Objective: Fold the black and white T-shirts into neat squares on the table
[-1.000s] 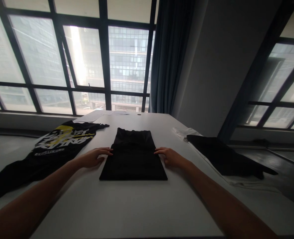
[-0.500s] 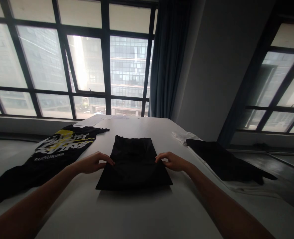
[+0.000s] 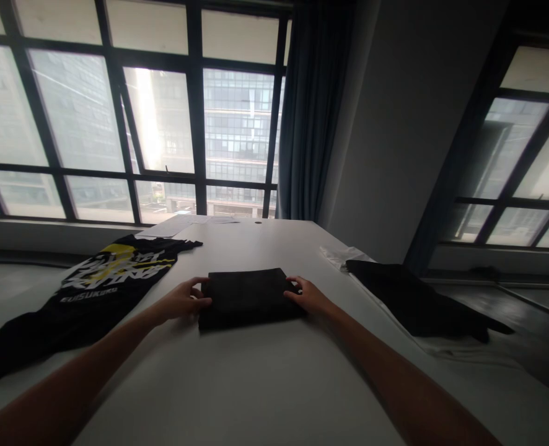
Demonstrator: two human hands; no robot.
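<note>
A black shirt (image 3: 251,300), folded into a compact rectangle, lies in the middle of the white table in front of me. At its left side, my left hand (image 3: 186,300) grips the edge between thumb and fingers. My right hand (image 3: 308,295) pinches the opposite side, its fingertips on the far right corner. The cloth's underside and inner layers are hidden.
To the left lies a black T-shirt (image 3: 111,269) with yellow and white print. Black clothing (image 3: 409,294) and white cloth (image 3: 346,255) lie along the right. Papers (image 3: 172,226) rest at the table's (image 3: 274,244) far end, near the windows and a blue curtain (image 3: 307,124).
The black shirt has been folded over and is now a shorter rectangle, with its near edge farther from me. Both hands have stayed at its sides.
</note>
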